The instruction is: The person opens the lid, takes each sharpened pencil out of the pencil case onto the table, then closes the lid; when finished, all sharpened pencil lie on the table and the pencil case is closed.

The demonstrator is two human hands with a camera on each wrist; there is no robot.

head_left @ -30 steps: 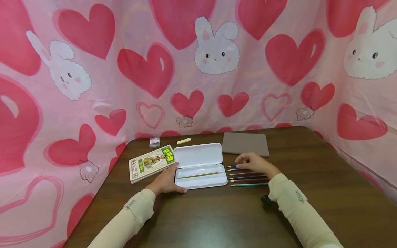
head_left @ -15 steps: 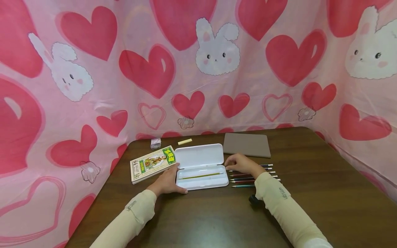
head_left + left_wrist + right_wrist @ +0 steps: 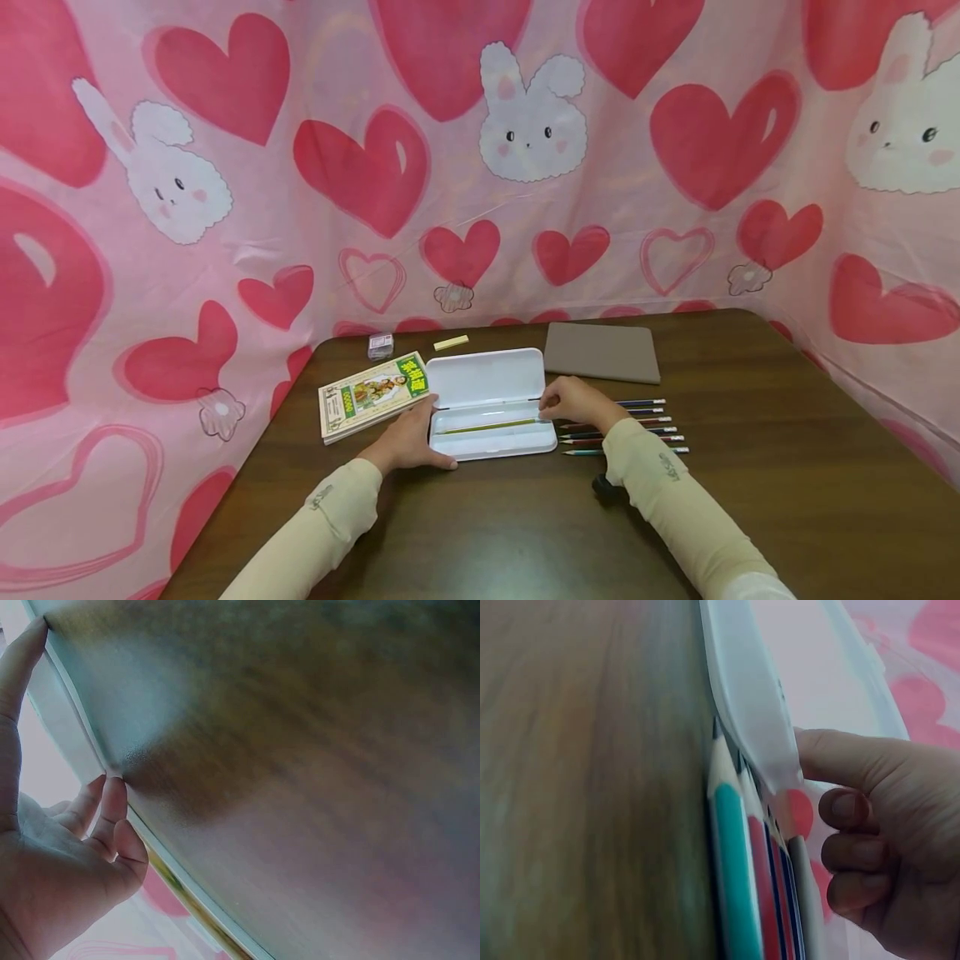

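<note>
Loading pencils into open white case on bench — left hand flat against its left end, right hand pinching a pencil over the tray; next, lower and release.

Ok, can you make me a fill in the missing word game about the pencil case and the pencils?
1. The white pencil case lies ____, its lid flat on the table.
2. The left hand rests on the case's ____ end.
3. Inside the case lies one ____ pencil.
4. The loose pencils lie on the case's ____ side.

Missing words: open; left; green; right
</note>
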